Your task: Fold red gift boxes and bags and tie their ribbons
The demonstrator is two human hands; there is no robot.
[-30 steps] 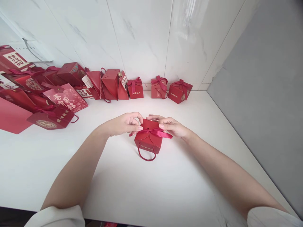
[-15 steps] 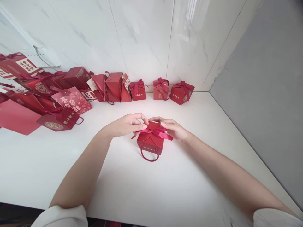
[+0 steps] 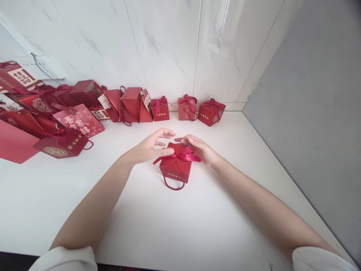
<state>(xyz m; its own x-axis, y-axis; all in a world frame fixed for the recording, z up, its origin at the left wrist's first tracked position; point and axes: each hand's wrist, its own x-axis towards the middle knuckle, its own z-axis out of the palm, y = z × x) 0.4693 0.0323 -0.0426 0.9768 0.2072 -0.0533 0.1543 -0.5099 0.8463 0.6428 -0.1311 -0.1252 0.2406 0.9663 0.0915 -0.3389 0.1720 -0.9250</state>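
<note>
A small red gift box [image 3: 175,168] stands on the white table between my hands, gold lettering on its near side. Its petal-shaped top flaps are closed under a shiny crimson ribbon [image 3: 187,155] tied in a bow. A twisted red cord handle [image 3: 174,187] hangs down in front. My left hand [image 3: 153,146] is at the box's upper left, fingers spread, thumb by the ribbon knot. At the right rear, my right hand [image 3: 201,148] curves loosely around the bow, fingers apart; part of it is behind the ribbon. Neither hand grips anything.
Along the tiled wall stand three small ribboned boxes, a square one [image 3: 160,111], a paler one [image 3: 186,110] and a faceted one [image 3: 211,113]. Larger red boxes [image 3: 132,105] and a heap of red gift packages [image 3: 63,145] fill the left. A grey wall [image 3: 316,124] bounds the right.
My left fingers have opened and lifted from the top of the box. The right hand has loosened from the ribbon. The view has shifted slightly; the box stays put on the table.
</note>
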